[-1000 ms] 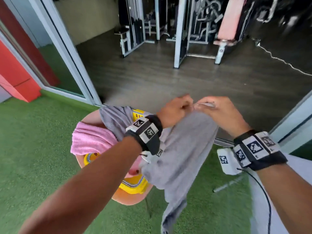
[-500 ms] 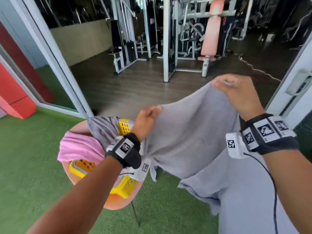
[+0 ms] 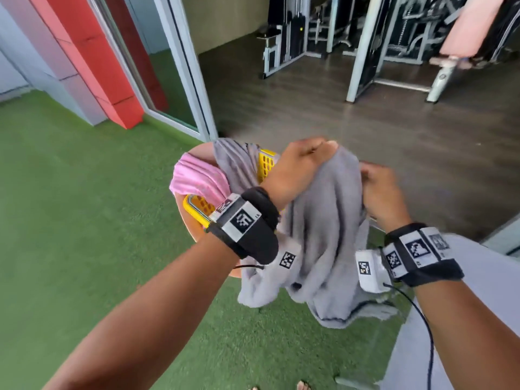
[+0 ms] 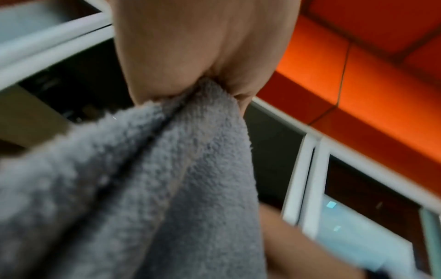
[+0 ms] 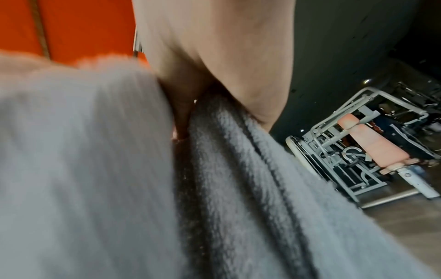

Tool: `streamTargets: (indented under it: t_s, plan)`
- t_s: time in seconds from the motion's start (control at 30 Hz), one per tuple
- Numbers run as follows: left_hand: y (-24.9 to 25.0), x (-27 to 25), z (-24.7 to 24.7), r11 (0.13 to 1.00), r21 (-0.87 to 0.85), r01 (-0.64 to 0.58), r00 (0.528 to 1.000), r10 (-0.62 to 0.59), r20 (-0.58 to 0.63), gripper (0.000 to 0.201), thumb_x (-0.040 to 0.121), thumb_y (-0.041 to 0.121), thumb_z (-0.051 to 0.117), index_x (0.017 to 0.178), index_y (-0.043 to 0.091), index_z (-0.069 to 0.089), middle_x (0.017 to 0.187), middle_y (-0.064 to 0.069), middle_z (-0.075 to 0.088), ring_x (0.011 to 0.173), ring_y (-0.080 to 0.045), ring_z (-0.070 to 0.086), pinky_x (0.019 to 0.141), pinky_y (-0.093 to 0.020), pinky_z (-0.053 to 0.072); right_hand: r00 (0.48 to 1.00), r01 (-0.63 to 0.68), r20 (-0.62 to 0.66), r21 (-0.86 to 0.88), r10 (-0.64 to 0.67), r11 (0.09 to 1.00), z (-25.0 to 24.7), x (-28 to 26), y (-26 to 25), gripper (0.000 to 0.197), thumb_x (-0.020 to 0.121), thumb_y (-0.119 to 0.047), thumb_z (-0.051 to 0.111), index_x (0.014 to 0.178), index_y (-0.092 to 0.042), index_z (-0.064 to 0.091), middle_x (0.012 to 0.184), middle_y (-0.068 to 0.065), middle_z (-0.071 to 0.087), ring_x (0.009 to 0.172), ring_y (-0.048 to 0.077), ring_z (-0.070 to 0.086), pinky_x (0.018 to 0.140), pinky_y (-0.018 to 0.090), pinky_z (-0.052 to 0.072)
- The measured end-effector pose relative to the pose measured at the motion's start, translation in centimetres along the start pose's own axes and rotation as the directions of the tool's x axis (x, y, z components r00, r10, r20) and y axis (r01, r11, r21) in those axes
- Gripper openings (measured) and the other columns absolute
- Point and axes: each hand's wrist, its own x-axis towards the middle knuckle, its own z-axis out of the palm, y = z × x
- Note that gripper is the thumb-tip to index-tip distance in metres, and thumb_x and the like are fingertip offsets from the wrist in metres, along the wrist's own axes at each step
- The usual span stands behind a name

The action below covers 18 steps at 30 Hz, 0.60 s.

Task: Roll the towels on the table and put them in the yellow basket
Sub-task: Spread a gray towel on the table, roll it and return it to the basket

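A grey towel (image 3: 323,235) hangs bunched in the air between both hands, above the green turf. My left hand (image 3: 304,161) grips its top edge in a fist; the left wrist view shows the grey towel (image 4: 167,169) squeezed into the left hand (image 4: 203,75). My right hand (image 3: 377,187) pinches the towel's right edge, and the right wrist view shows the grey towel (image 5: 214,188) caught in the right hand (image 5: 203,90). The yellow basket (image 3: 202,205) sits on a round orange table (image 3: 194,229) behind the left wrist, with a pink towel (image 3: 197,178) and another grey towel (image 3: 236,161) draped over it.
Green turf (image 3: 84,220) covers the ground around the table. A white glass door frame (image 3: 183,66) and a red pillar (image 3: 92,57) stand at the back left. Gym machines (image 3: 380,38) stand on the dark wooden floor beyond. A white surface (image 3: 464,347) lies at the lower right.
Half a second ago the towel was stretched wide between raised, parted hands. Now the hands have come close together and the towel hangs gathered in folds. The view has tilted down.
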Motion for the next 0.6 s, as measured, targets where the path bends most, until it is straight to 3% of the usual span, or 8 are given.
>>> streamTargets:
  t_s: [0.07, 0.1, 0.17, 0.3, 0.4, 0.5, 0.6]
  plan:
    - [-5.1, -1.3, -2.0, 0.988, 0.112, 0.106, 0.993, -0.101, -0.057, 0.039, 0.095, 0.016, 0.054, 0.06, 0.01, 0.039, 0.064, 0.002, 0.029, 0.06, -0.004, 0.028, 0.056, -0.021, 0.025, 1.0, 0.009, 0.017, -0.018, -0.009, 1.0, 0.9, -0.6, 0.9, 0.015, 0.092, -0.013, 0.063, 0.09, -0.022, 0.075, 0.095, 0.001, 0.075, 0.084, 0.001, 0.061, 0.078, 0.028, 0.046]
    - [-7.2, -2.4, -3.1, 0.978, 0.126, 0.168, 0.984, -0.158, -0.087, 0.036, 0.093, 0.022, 0.054, 0.063, 0.004, 0.045, 0.066, -0.001, 0.034, 0.064, -0.006, 0.032, 0.06, -0.024, 0.028, 0.999, -0.02, 0.027, -0.034, 0.021, 0.999, 1.3, -1.0, 1.9, 0.012, 0.092, -0.021, 0.066, 0.095, -0.015, 0.075, 0.097, 0.002, 0.075, 0.085, 0.001, 0.062, 0.081, 0.028, 0.047]
    - [-10.5, -4.6, -5.5, 0.959, 0.136, 0.248, 0.963, -0.23, -0.138, 0.032, 0.091, 0.027, 0.054, 0.07, 0.003, 0.053, 0.071, -0.002, 0.04, 0.071, -0.011, 0.036, 0.065, -0.03, 0.031, 0.996, -0.062, 0.055, -0.021, 0.063, 0.998, 2.1, -2.5, 2.4, 0.019, 0.09, -0.026, 0.068, 0.099, -0.011, 0.076, 0.095, 0.0, 0.075, 0.084, 0.001, 0.063, 0.082, 0.024, 0.048]
    - [-12.5, -7.4, -10.7, 0.935, 0.132, 0.328, 0.924, -0.288, -0.252, 0.027, 0.094, 0.02, 0.057, 0.077, 0.001, 0.062, 0.071, -0.002, 0.051, 0.07, -0.012, 0.043, 0.07, -0.034, 0.038, 0.985, -0.099, 0.144, 0.034, 0.093, 0.994, 2.7, -4.6, 2.3, 0.013, 0.09, -0.022, 0.068, 0.099, -0.015, 0.075, 0.093, -0.006, 0.074, 0.08, -0.007, 0.064, 0.077, 0.007, 0.045]
    - [-11.3, -8.4, -12.6, 0.946, 0.155, 0.285, 0.953, -0.262, -0.152, 0.031, 0.093, 0.027, 0.058, 0.08, -0.001, 0.061, 0.072, -0.007, 0.054, 0.072, -0.015, 0.047, 0.071, -0.042, 0.043, 0.988, -0.108, 0.117, 0.044, 0.102, 0.993, 3.1, -5.1, 1.6, 0.015, 0.09, -0.023, 0.069, 0.099, -0.012, 0.075, 0.094, -0.007, 0.074, 0.083, -0.005, 0.066, 0.077, 0.003, 0.044]
    - [-10.5, -9.4, -11.7, 0.962, 0.109, 0.249, 0.968, -0.248, -0.028, 0.038, 0.095, 0.026, 0.055, 0.078, -0.008, 0.053, 0.072, -0.008, 0.045, 0.07, -0.016, 0.04, 0.068, -0.034, 0.034, 0.991, -0.128, 0.057, 0.096, 0.123, 0.987, 3.0, -5.1, 1.0, 0.018, 0.09, -0.023, 0.069, 0.1, -0.01, 0.075, 0.096, -0.002, 0.075, 0.088, 0.003, 0.066, 0.08, 0.009, 0.046]
    - [-12.1, -10.8, -10.3, 0.948, 0.215, 0.234, 0.961, -0.259, 0.098, 0.03, 0.093, 0.03, 0.056, 0.081, 0.002, 0.06, 0.073, -0.008, 0.056, 0.07, -0.015, 0.048, 0.071, -0.037, 0.043, 0.986, -0.13, 0.115, 0.077, 0.121, 0.989, 3.8, -6.1, 0.4, 0.014, 0.091, -0.021, 0.068, 0.099, -0.012, 0.075, 0.096, -0.004, 0.074, 0.085, -0.001, 0.065, 0.079, 0.008, 0.045]
